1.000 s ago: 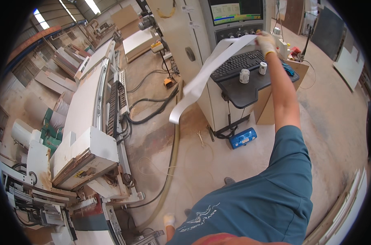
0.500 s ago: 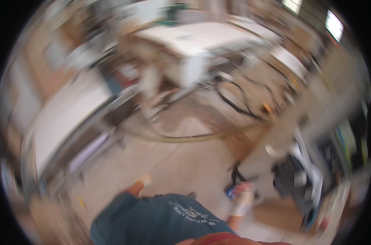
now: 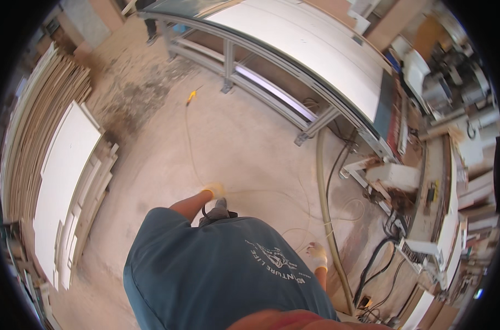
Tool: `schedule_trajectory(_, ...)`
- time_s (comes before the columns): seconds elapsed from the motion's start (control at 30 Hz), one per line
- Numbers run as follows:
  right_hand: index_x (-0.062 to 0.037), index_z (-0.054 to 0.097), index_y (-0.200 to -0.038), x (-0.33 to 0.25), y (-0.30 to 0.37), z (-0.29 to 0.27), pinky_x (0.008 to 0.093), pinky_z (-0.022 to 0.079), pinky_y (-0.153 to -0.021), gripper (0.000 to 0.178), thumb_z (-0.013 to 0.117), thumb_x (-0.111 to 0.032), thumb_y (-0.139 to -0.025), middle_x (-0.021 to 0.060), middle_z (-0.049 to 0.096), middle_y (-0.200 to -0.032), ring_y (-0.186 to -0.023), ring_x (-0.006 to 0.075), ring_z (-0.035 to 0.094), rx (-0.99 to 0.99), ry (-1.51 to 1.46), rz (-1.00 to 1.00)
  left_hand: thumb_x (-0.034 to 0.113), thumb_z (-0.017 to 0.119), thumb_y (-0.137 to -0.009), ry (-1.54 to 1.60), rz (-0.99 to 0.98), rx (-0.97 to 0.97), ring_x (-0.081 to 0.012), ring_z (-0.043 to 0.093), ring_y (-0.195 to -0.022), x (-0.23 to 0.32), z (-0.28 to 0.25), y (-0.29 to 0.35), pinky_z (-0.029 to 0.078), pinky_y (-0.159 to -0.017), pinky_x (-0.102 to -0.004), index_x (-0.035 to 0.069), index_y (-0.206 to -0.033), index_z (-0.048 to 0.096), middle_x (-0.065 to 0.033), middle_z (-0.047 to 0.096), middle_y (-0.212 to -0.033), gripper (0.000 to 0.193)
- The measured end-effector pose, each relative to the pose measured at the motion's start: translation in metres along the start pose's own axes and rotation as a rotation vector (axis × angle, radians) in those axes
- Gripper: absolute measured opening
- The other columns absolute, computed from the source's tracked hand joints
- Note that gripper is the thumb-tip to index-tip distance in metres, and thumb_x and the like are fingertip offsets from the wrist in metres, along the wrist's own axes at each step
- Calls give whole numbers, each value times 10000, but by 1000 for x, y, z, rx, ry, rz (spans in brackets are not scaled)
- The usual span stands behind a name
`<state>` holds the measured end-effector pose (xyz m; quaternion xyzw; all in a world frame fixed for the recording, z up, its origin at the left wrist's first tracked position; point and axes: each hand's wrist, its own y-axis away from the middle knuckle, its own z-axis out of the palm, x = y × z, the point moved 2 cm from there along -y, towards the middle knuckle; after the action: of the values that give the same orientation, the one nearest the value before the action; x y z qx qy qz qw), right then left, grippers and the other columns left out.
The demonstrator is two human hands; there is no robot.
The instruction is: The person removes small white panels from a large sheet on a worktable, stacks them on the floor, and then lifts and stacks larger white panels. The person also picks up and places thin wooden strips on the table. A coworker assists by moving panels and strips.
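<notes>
My left hand [image 3: 216,190], in a pale work glove with a yellow cuff, hangs in front of my body above the floor. Motion smears its fingers, so their pose is unclear. On the other side, my right hand [image 3: 316,255] hangs low in a matching glove, fingers loosely apart and nothing seen in them. A thin pale air hose [image 3: 190,140] runs over the floor near my left hand to a yellow air blow gun [image 3: 191,97]. Closest to my right hand is a thicker tan hose [image 3: 323,192] lying lengthwise on the floor.
A long metal-framed machine table [image 3: 228,60] carries white panels [image 3: 316,49] ahead. Stacked boards [image 3: 35,132] and white sheets [image 3: 68,148] stand at left. Machinery [image 3: 434,181] and black cables [image 3: 373,264] lie right. Another person's leg [image 3: 151,30] shows far left.
My view has swung left, bringing the board stacks and the air blow gun into sight. The machine table now lies ahead rather than at left. Both hands still hang low.
</notes>
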<state>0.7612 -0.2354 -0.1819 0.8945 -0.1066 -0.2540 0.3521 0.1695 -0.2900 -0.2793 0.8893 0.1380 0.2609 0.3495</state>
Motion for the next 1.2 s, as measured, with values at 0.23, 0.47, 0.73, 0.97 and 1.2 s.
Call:
schedule_trajectory(0.23,-137,658,-1084,-74,-77,20,383,590,-723,172,600,-180,-927,84,732,-1000,-848,204,724,-529,296,187,398,544,-938,72,-404,101,-391,658,-1183,-189,3,19,498,-1039,-498,55,-1084,780,-224,699,-1242,441)
schedule_trajectory(0.47,-78,667,-1010,-211,-290,-19,361,555,-651,163,570,-160,-909,130,730,-903,-783,223,714,-426,129,12,379,563,-931,320,-553,55,-378,670,-1189,-147,42,3,516,-1021,-481,59,-1140,772,-224,700,-1257,436)
schedule_trajectory(0.73,10,651,-1165,-431,-473,-7,357,526,-568,290,523,-120,-940,154,717,-840,-683,243,688,-632,305,-477,323,571,-872,810,-867,485,-393,654,-1198,-39,-80,-20,511,-1002,-476,73,-1136,770,-238,700,-1223,414)
schedule_trajectory(0.97,63,612,-1191,-640,-393,-89,331,511,-576,336,491,-50,-898,140,698,-861,-673,207,660,-574,492,-716,280,565,-889,906,-885,540,-394,675,-1164,-22,-130,-92,523,-971,-486,59,-1129,770,-240,708,-1211,386)
schedule_trajectory(1.2,34,631,-1231,-737,-426,-75,347,544,-650,351,531,-123,-934,110,693,-953,-784,203,673,-623,393,-807,200,595,-860,729,-859,324,-380,720,-1067,-85,-157,-193,557,-914,-502,57,-1031,800,-212,742,-1147,303)
